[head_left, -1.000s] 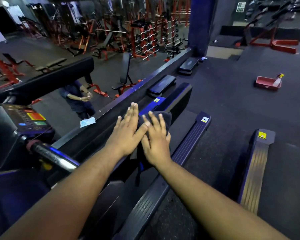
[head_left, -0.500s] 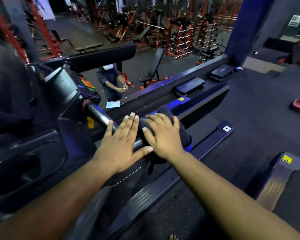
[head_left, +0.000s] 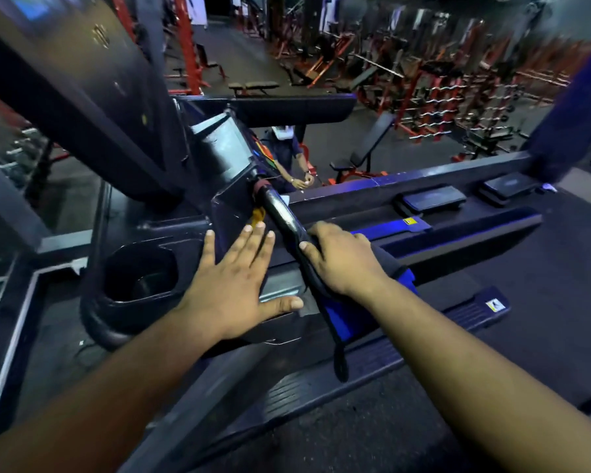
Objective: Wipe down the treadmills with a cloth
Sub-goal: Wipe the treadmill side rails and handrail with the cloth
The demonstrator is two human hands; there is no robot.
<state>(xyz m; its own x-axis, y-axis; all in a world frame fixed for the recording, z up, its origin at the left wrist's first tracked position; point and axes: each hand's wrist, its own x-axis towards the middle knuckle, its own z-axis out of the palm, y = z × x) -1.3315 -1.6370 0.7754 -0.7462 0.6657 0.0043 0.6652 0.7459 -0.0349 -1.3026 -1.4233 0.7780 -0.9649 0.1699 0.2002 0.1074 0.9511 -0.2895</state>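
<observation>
Your right hand [head_left: 343, 259] is wrapped over the dark cloth [head_left: 386, 264], pressing it around the treadmill handrail [head_left: 282, 213]. Grip clenched on cloth and rail together, thumb on the near side, fingers curled over the top. That hold makes sense: a round bar wipes best with the cloth cupped around it, so one pass covers most of its surface.

The cloth sits at the lower stretch of the rail. A loose tail [head_left: 338, 349] hangs below your wrist, clear of the side step [head_left: 372, 367].

Your left hand [head_left: 239, 285] lies flat, fingers spread, grasping nothing. It rests on the console panel [head_left: 280, 291] just beside the rail, next to the cup holder [head_left: 140, 274]. Likely a brace, steadying you while the other hand works.

The bare rail above the cloth, up to the red collar [head_left: 260, 186], reads as the next stretch to wipe. Judgement only.

Watch the hanging tail; it could snag on the frame edge during a stroke.

The display [head_left: 229, 148] is blurred; its cleanliness can't be told.
</observation>
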